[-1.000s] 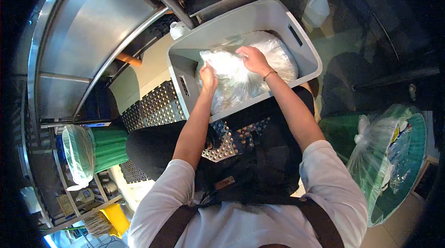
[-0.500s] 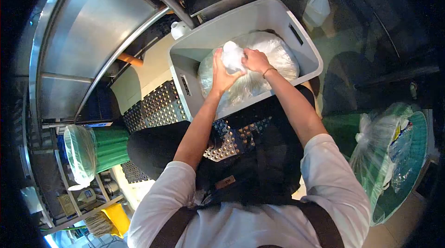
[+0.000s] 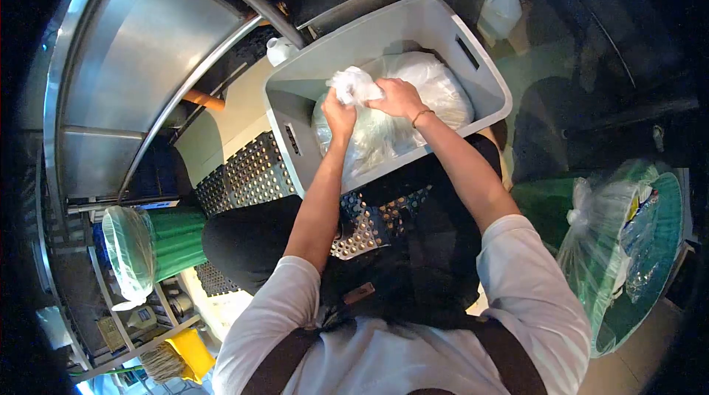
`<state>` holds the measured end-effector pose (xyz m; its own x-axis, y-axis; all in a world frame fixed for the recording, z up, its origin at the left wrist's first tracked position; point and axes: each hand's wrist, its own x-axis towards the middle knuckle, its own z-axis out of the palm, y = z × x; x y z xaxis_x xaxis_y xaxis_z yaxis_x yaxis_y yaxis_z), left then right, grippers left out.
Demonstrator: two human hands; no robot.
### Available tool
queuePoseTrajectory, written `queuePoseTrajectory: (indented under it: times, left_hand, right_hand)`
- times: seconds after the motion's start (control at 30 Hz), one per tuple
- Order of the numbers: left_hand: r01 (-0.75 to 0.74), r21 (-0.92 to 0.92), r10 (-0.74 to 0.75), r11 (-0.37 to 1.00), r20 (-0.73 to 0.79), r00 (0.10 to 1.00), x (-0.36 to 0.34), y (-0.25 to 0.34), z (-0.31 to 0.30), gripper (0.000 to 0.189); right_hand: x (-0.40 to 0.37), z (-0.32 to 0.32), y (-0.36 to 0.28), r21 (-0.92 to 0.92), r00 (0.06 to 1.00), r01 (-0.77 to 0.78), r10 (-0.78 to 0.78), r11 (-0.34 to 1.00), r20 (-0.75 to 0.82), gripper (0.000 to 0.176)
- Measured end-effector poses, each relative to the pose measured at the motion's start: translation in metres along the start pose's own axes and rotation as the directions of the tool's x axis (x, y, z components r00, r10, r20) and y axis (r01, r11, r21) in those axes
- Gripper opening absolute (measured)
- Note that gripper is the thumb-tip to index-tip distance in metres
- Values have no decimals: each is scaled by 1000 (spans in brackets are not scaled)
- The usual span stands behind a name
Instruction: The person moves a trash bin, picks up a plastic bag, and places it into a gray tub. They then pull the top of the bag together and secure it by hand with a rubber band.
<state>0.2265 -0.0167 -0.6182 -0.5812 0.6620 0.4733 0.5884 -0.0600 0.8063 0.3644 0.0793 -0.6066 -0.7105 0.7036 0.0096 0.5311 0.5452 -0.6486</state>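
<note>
A clear plastic bag point(image 3: 442, 92), bulging and whitish, lies inside a grey rectangular bin point(image 3: 292, 88). Its bunched white top sticks up near the bin's left half. My left hand point(image 3: 340, 116) is closed on the left side of that bunched plastic, thumb upward. From the right, my right hand point(image 3: 399, 99) grips the same gathered part with bent fingers. What the bag contains cannot be made out through the plastic.
Green bins lined with clear plastic stand at left point(image 3: 173, 240) and right point(image 3: 639, 277). White jugs sit behind the grey bin point(image 3: 281, 50) and at upper right point(image 3: 502, 7). A metal panel point(image 3: 140, 70) rises at left, above a perforated black mat point(image 3: 255, 171).
Both hands have shifted slightly left. The bunched plastic has gone from a compact upright lump to a looser, crumpled spread above my fingers. My left fingers, earlier extended, are now curled round it.
</note>
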Motion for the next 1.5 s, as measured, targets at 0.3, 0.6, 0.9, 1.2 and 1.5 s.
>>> queuePoseTrajectory:
  times: [0.3, 0.6, 0.9, 1.2, 1.5]
  left_hand:
    - [269, -155, -293, 950, -159, 943, 15, -47, 16, 21]
    - [463, -223, -491, 858, -96, 866, 43, -79, 33, 19]
    - [556, -409, -416, 724, 384, 824, 51, -92, -7, 36]
    - [662, 163, -409, 731, 881, 235, 71, 6, -70, 53]
    - [501, -38, -406, 865, 535, 741, 25, -23, -9, 62]
  right_hand:
    - [-3, 3, 4, 26, 998, 61, -61, 998, 7, 41]
    - [-3, 2, 8, 65, 995, 101, -101, 993, 1, 33]
    - [-1, 4, 10, 4, 997, 82, -82, 997, -1, 39]
    - [-6, -5, 5, 37, 997, 62, -61, 997, -43, 48]
    - [-10, -7, 4, 52, 970, 221, -214, 974, -113, 45]
